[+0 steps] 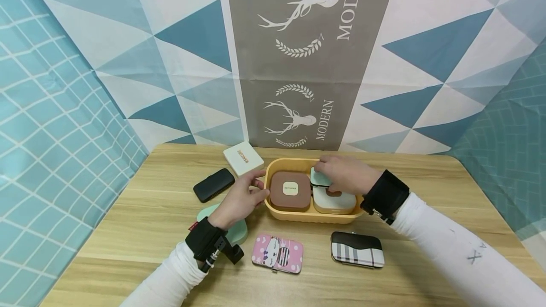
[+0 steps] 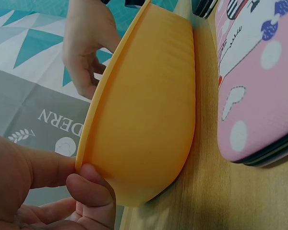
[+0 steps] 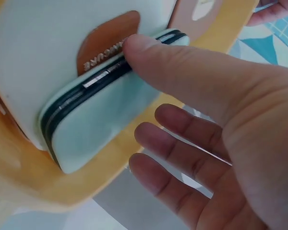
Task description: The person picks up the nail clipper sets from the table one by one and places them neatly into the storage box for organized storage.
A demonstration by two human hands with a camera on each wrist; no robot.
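Note:
My left hand (image 1: 241, 200) pinches the left rim of an orange plastic basket (image 1: 315, 218), thumb outside and a finger behind the rim. My right hand (image 1: 350, 174) reaches over the basket's back right. Its straight thumb touches the top edge of a slim mint-green case (image 3: 105, 124), while other fingers spread apart from the case beyond the rim. That case stands on edge between the basket wall and a white box (image 3: 38, 43) with a brown label. To the left inside the basket lies a brown square box (image 1: 279, 203) with a cream label.
In front of the basket lie a pink cat-pattern case (image 1: 277, 253) and a black-and-plaid case (image 1: 357, 250). Left of it are a black case (image 1: 213, 185), a white box (image 1: 244, 158) and a green case (image 1: 240, 232), partly under my left wrist. A patterned cloth hangs behind the table.

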